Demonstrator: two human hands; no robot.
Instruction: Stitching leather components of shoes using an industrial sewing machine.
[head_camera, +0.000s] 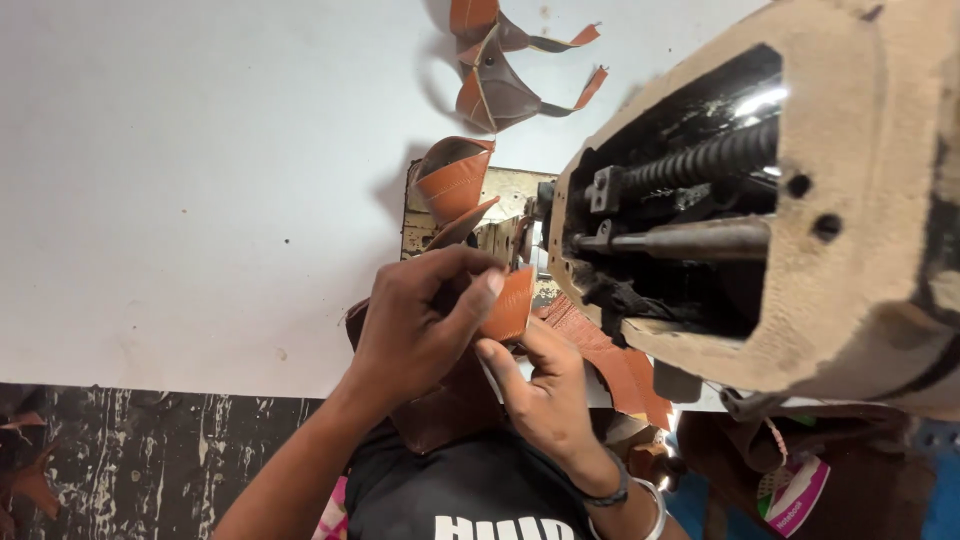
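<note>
My left hand (420, 320) pinches a tan leather piece (510, 305) with stitched edges, thumb on top of it. My right hand (540, 385) grips the same piece from below, close beside the left one. Both hands hold it just in front of the needle area (520, 235) of a worn beige sewing machine (850, 200), whose open head shows a dark spring and rod. A sewn tan leather piece (452, 180) curls up behind the needle. More tan leather (620, 365) lies under the machine head.
Further back on the white table (180, 180) lie joined brown and tan leather pieces (500, 70). A dark scuffed floor (150, 450) shows below the table edge, with leather scraps (25, 470) at the left. A pink and white packet (795, 490) sits lower right.
</note>
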